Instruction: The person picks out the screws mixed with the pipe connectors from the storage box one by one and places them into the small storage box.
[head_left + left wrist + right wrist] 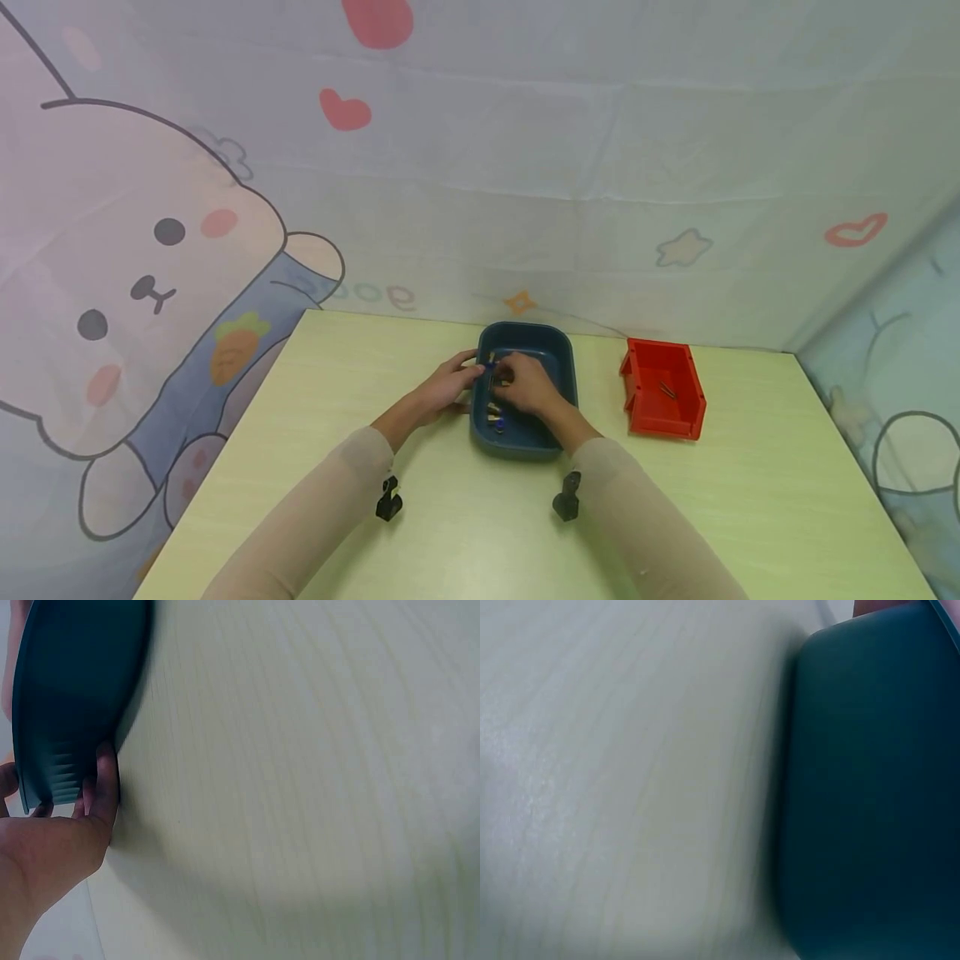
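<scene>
A dark blue plastic bin point(567, 367) stands on the table near its back edge. My left hand point(446, 386) holds its left side, thumb at the rim; in the left wrist view, fingers of that left hand point(60, 855) lie along the bin's outer wall point(82, 675). Inside the bin is my right hand point(531, 383), fingertips bent down at the left side among small brass-coloured pieces point(493, 409). I cannot tell whether it pinches one. A small blue piece point(499, 427) lies near the front. The right wrist view shows mostly the bin's outer wall point(877, 787), the right hand's fingers hidden.
To the right stands a red open-fronted bin point(667, 425) with a few small brass-coloured pieces point(667, 390) on its floor. A printed cloth point(517, 167) hangs right behind the pale wood-grain table point(480, 533).
</scene>
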`<state>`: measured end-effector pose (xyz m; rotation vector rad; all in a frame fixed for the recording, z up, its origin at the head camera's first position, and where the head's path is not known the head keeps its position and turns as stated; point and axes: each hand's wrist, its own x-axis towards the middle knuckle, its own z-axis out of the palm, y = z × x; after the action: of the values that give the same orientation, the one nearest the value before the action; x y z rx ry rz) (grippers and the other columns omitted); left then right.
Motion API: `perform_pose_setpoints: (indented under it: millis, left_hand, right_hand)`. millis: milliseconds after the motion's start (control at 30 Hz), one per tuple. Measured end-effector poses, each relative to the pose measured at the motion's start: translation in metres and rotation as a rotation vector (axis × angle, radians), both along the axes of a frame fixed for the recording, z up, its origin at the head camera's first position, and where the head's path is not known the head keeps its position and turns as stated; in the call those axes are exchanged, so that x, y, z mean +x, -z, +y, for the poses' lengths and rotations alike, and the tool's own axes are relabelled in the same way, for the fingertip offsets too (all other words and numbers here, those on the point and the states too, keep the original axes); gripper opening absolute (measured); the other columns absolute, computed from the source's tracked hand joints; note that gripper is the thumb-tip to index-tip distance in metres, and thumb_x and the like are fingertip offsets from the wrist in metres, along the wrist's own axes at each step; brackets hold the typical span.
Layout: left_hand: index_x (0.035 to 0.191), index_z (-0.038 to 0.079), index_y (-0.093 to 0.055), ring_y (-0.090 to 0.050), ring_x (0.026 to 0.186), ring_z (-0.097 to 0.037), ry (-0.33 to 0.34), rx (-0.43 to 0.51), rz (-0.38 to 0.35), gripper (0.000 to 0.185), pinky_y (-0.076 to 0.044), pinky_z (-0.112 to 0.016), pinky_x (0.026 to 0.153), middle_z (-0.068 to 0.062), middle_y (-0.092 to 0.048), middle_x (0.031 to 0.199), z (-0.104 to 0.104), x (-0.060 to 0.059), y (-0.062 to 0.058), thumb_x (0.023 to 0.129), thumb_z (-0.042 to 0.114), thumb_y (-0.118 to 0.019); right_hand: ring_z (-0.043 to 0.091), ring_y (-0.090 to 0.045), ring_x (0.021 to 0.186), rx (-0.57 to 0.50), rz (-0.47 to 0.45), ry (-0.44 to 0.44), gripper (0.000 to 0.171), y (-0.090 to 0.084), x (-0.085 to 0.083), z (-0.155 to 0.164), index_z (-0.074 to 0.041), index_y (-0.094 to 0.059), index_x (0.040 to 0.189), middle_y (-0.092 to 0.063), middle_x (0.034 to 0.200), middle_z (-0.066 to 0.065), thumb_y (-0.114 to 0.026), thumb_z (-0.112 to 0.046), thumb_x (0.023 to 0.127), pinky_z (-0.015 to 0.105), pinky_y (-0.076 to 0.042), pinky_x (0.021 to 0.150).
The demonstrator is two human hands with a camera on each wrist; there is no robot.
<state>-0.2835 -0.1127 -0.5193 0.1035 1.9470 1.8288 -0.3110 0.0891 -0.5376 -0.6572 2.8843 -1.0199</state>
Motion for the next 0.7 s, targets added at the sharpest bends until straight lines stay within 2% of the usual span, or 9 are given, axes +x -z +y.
perform_pose_setpoints:
  millis: [700]
  left_hand:
    - [0.167,0.017,-0.033,-0.054,0.139,-0.037,-0.015,-0.003,0.012,0.057,-0.061,-0.046,0.089,-0.022,-0.048,0.154,0.0,0.0008,0.0007,0.114,0.029,-0.05]
  right_hand:
    - [0.025,-0.066,0.091,0.028,0.039,-0.043,0.023,-0.0007,0.0012,-0.0009,-0.002,-0.076,0.1,-0.068,0.095,0.007,-0.089,-0.016,0.087,0.044,-0.055,0.087]
